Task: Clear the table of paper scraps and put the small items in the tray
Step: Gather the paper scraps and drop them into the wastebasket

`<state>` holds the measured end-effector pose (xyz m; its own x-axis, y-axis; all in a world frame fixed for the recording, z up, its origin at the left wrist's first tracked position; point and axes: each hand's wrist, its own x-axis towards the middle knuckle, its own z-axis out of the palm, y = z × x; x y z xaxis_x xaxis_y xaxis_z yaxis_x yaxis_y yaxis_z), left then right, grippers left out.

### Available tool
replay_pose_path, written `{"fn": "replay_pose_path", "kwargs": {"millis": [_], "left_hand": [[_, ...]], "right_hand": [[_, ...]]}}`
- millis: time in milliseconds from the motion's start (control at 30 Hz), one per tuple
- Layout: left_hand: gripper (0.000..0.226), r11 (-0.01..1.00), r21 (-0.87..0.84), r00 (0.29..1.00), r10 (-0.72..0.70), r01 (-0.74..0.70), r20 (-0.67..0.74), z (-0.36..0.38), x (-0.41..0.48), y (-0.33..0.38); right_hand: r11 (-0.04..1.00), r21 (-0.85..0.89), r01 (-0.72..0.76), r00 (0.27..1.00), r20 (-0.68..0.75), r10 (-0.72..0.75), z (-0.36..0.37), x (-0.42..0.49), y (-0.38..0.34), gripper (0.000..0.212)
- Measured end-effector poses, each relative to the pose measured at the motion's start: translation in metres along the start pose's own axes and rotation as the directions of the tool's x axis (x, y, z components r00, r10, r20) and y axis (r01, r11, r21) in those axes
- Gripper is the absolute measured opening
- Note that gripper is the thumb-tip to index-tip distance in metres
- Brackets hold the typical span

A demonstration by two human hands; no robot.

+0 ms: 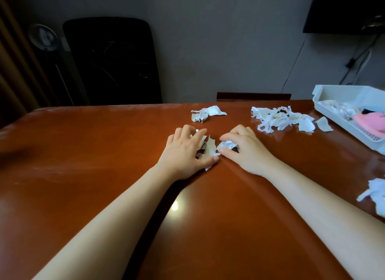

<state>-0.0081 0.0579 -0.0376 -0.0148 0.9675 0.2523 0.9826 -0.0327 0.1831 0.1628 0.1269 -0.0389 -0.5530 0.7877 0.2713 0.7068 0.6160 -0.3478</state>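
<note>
On the brown table (87,158) both my hands rest near the middle. My left hand (184,152) curls over a few white paper scraps (209,148), fingers and thumb around them. My right hand (243,148) pinches a small crumpled paper ball (228,144) between thumb and fingers. Further back lie a small clump of scraps (205,113) and a larger pile of torn strips (281,118). A white tray (341,94) stands at the far right with a pink item (371,122) and other small things in it.
More white scraps (375,194) lie at the right table edge. A black chair back (112,60) stands behind the table on the left, a wooden chair top (253,95) behind the far edge. A dark screen (343,8) hangs top right.
</note>
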Motion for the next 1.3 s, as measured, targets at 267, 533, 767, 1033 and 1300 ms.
{"fn": "replay_pose_path", "kwargs": {"millis": [267,533,767,1033,1300], "left_hand": [[0.039,0.993,-0.104,0.987,0.069,-0.054,0.147,0.006,0.016,-0.004],[0.023,0.997,-0.059,0.998,0.055,-0.054,0.017,0.009,0.032,-0.004],[0.027,0.993,-0.060,0.989,-0.109,0.103,-0.096,0.008,0.052,-0.018],[0.030,0.986,-0.081,0.964,-0.159,0.145,-0.213,0.012,0.081,-0.030],[0.026,0.980,-0.120,0.950,-0.186,0.160,-0.252,0.019,0.108,-0.037]], "right_hand": [[0.996,-0.088,-0.010,0.998,0.064,0.016,0.000,0.001,0.001,0.046],[0.988,-0.152,0.024,0.999,-0.043,-0.031,0.003,0.010,-0.003,0.016],[0.997,-0.064,-0.041,0.993,-0.117,0.033,0.011,0.041,-0.001,0.019],[0.987,0.122,-0.104,0.943,-0.304,0.136,0.020,0.103,0.015,0.024],[0.987,0.025,-0.160,0.958,-0.236,0.161,0.025,0.139,0.022,0.045]]}}
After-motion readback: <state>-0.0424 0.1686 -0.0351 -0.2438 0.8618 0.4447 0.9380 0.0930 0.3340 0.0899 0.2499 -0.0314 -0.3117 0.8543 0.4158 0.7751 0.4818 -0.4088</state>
